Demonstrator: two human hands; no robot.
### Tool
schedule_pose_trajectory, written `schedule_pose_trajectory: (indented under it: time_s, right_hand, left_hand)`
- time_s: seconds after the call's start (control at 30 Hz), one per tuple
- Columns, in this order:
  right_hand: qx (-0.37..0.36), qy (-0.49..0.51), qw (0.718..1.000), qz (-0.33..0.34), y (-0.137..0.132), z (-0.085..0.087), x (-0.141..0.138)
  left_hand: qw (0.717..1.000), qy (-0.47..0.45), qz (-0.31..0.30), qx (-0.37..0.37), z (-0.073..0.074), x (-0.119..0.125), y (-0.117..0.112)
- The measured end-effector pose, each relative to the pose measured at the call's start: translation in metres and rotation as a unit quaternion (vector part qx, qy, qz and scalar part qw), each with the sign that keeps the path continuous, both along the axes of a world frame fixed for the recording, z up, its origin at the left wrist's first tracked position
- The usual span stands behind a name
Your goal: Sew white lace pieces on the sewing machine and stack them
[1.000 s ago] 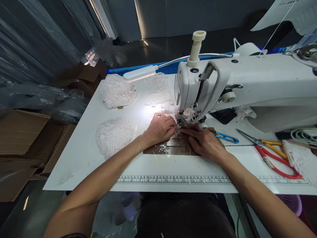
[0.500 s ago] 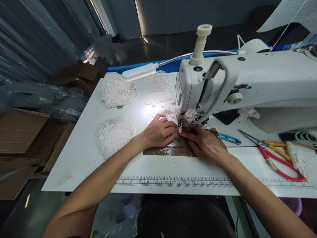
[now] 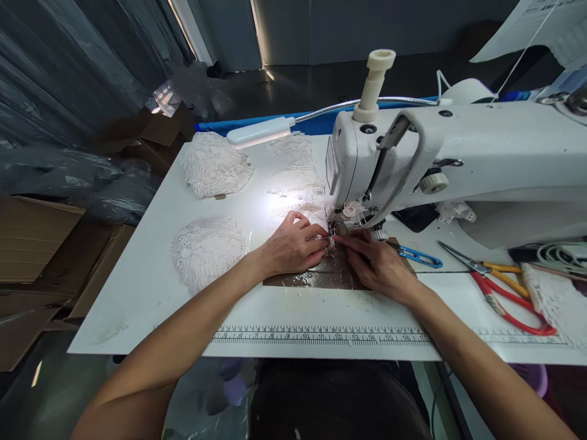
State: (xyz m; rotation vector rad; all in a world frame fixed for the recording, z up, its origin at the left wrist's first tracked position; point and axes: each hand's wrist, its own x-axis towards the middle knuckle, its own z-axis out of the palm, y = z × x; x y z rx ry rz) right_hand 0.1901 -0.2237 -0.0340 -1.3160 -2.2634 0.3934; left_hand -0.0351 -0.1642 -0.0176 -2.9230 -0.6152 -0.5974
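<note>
White counter (image 3: 151, 287) carries a white industrial sewing machine (image 3: 495, 159) on the right side. Two lace heaps (image 3: 206, 250) lie on the left, well apart from the machine head. A brown taped patch (image 3: 316, 278) sits in front of the needle, under both hands. Left hand (image 3: 293, 247): fingers curled, pinching the small lace piece (image 3: 321, 239). Right hand (image 3: 380, 266): fingers stretched forward, tips gripping the same piece from the other side. Lace piece lies on the patch, just beside the presser foot (image 3: 338, 229). Red-handled scissors (image 3: 509, 293) and blue thread snips (image 3: 419, 256) rest right of the hands.
</note>
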Motion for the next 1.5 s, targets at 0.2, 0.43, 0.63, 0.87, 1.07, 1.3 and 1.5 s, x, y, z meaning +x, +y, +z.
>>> schedule_pose_trajectory:
  time_s: [0.2, 0.43, 0.63, 0.87, 1.07, 1.3, 1.5]
  right_hand:
    - [0.041, -0.031, 0.999, -0.009, 0.001, 0.000, -0.006]
    - [0.039, -0.037, 0.999, -0.004, 0.000, 0.000, -0.005]
    - [0.049, -0.041, 0.998, 0.013, -0.001, -0.003, -0.002]
    - [0.056, -0.094, 0.994, 0.015, -0.003, -0.001, -0.002]
    - [0.060, -0.127, 0.990, 0.006, -0.005, 0.003, -0.006]
    - [0.062, -0.162, 0.985, -0.005, -0.006, 0.008, -0.013]
    - [0.070, -0.231, 0.970, -0.021, -0.002, 0.012, -0.020]
  left_hand:
    - [0.999, -0.016, 0.009, -0.026, -0.004, 0.000, 0.000]
    - [1.000, -0.006, 0.004, -0.022, -0.003, 0.000, 0.001]
    - [1.000, 0.010, -0.004, 0.015, -0.003, 0.001, 0.000]
    - [1.000, -0.001, -0.010, 0.027, -0.005, 0.000, 0.001]
    - [1.000, 0.013, -0.003, 0.019, 0.000, 0.000, -0.001]
    - [0.999, 0.034, 0.013, 0.002, 0.004, -0.002, -0.002]
    - [0.998, 0.051, 0.027, -0.024, 0.001, -0.004, 0.000]
